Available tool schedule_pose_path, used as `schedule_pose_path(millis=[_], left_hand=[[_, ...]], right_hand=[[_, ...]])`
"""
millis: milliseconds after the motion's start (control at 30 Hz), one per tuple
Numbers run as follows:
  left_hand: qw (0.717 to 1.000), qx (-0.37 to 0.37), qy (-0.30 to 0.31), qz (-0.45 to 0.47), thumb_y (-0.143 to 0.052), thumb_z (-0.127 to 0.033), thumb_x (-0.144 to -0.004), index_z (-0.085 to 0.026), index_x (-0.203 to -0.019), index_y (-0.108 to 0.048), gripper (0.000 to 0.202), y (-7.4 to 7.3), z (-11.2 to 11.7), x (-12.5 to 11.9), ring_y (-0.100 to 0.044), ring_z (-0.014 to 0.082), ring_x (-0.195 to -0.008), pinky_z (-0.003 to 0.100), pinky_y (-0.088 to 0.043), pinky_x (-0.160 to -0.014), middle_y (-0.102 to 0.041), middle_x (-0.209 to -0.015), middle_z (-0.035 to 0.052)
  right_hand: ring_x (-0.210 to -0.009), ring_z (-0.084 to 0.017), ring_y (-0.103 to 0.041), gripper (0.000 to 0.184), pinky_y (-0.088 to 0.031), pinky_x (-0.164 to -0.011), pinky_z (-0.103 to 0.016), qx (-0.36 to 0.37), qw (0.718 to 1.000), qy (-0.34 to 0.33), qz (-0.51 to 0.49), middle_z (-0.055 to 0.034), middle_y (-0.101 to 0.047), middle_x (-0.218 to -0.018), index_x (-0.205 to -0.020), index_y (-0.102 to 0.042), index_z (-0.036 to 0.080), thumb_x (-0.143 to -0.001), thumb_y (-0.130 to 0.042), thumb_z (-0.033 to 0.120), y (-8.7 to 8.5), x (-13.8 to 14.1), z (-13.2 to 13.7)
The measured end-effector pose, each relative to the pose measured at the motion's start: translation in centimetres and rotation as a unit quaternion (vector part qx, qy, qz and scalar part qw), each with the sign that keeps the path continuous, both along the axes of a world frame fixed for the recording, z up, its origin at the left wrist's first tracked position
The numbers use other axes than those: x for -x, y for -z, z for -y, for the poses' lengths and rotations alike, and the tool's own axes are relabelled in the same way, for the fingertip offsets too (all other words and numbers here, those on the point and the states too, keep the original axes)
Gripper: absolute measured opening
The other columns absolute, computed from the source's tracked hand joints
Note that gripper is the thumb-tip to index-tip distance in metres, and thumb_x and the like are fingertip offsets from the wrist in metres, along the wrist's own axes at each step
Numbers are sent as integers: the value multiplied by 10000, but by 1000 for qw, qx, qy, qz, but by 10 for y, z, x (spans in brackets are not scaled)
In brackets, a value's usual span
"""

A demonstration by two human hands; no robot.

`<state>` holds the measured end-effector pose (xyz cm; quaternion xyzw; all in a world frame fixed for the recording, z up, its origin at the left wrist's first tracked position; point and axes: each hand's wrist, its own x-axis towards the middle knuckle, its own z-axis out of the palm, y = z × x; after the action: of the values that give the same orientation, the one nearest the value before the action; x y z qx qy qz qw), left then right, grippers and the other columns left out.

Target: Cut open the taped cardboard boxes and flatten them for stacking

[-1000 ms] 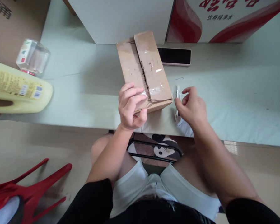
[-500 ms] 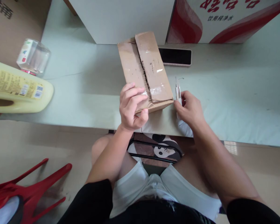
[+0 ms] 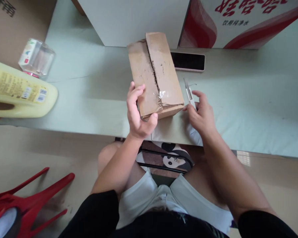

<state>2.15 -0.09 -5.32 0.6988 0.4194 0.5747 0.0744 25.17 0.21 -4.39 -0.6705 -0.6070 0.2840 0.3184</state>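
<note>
A small brown cardboard box point(image 3: 167, 69) stands slightly askew on the table, a ragged seam running between its top flaps and shiny tape near the close end. My left hand point(image 3: 139, 120) grips its near left corner, thumb on the near side and fingers along the left edge. Just right of the box, my right hand point(image 3: 202, 114) pinches a slim white utility knife point(image 3: 190, 95) whose blade points away from me. The knife's lower end is hidden by the fingers. Below that hand lies a white object point(image 3: 195, 135), partly covered.
Behind the box lies a dark-screened phone point(image 3: 190, 61). A white carton point(image 3: 136, 23) and a red-and-white carton point(image 3: 240, 28) stand at the back. On the left are a yellow jug point(image 3: 22, 89) and a clear container point(image 3: 41, 59). A red stool point(image 3: 27, 205) is on the floor.
My left fingers have moved off the top flaps to the box's left edge. The knife now leans more to the left, and my right index finger has lifted.
</note>
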Motion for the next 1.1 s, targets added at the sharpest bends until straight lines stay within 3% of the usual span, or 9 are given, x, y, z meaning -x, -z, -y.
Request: schedule_pose_path(millis=[67,200,367,467,533,633,733,900,1100], left_hand=[[1000,6,-4,-6,-484,-642,-908,-291,-1445,-383,648,1,1,-1,-403,337,-1504,597,-298,-1266,-578,-1380,124],[1000,13,-26,-5,-451,-677,-918,-293,-1415,-392,631,2,2,-3,-414,342,-1500,609,-304,-1259,-606,-1357,127],[999,-1,-48,-16,-450,-690,-928,-280,-1390,-416,618,3,2,-5,-494,333,-1445,605,-344,-1241,-634,-1316,122],[997,-10,-70,-38,-412,-716,-935,-277,-1375,-419,622,4,1,-5,-538,328,-1408,613,-371,-1225,-642,-1292,121],[996,-14,-74,-44,-394,-728,-937,-279,-1370,-420,623,4,0,-5,-551,328,-1395,621,-385,-1214,-643,-1288,120],[997,-24,-63,-42,-401,-742,-932,-283,-1357,-437,627,4,-2,-4,-543,331,-1402,632,-383,-1209,-645,-1293,114],[997,-25,-53,-42,-409,-763,-919,-284,-1335,-450,636,2,-2,-3,-558,325,-1382,635,-362,-1223,-648,-1298,107],[996,-29,-58,-58,-403,-757,-927,-269,-1290,-471,611,-1,-1,-2,-587,320,-1342,642,-384,-1208,-659,-1260,103],[994,-7,-82,-76,-369,-808,-904,-254,-1223,-497,651,-4,-1,-2,-597,328,-1331,663,-410,-1185,-660,-1227,100]], right_hand=[[-497,-127,-485,512,-433,-563,-312,-30,999,-2,-27,5,-738,-868,-1339,-457,257,-834,-533,227,3,-2,2],[-589,-118,-588,420,-495,-577,-309,-87,989,-20,-121,-29,-709,-1109,-1237,-515,294,-828,-499,198,-2,-5,8],[-735,-191,-689,447,-566,-594,-362,-134,953,-111,-249,-76,-682,-1197,-1346,-496,325,-913,-442,418,-36,-2,11],[-768,-221,-701,497,-592,-612,-394,-164,942,-105,-272,-65,-700,-1168,-1377,-494,373,-906,-504,530,-55,4,9],[-716,-202,-686,477,-588,-591,-370,-203,917,-118,-322,-25,-719,-1031,-1320,-569,398,-864,-630,525,-62,12,9],[-519,-120,-569,217,-486,-455,-282,-274,877,-103,-382,37,-613,-757,-1086,-684,353,-878,-703,411,-67,24,14],[-429,-80,-443,98,-387,-401,-250,-289,898,-45,-329,57,-496,-663,-926,-636,288,-959,-616,378,-69,32,24],[-592,-171,-628,251,-524,-548,-339,-224,959,-53,-163,-8,-649,-744,-1024,-664,284,-976,-550,503,-68,31,37],[-620,-176,-677,265,-574,-623,-344,-205,972,-79,-78,-6,-719,-751,-1055,-713,289,-959,-589,502,-67,30,41]])
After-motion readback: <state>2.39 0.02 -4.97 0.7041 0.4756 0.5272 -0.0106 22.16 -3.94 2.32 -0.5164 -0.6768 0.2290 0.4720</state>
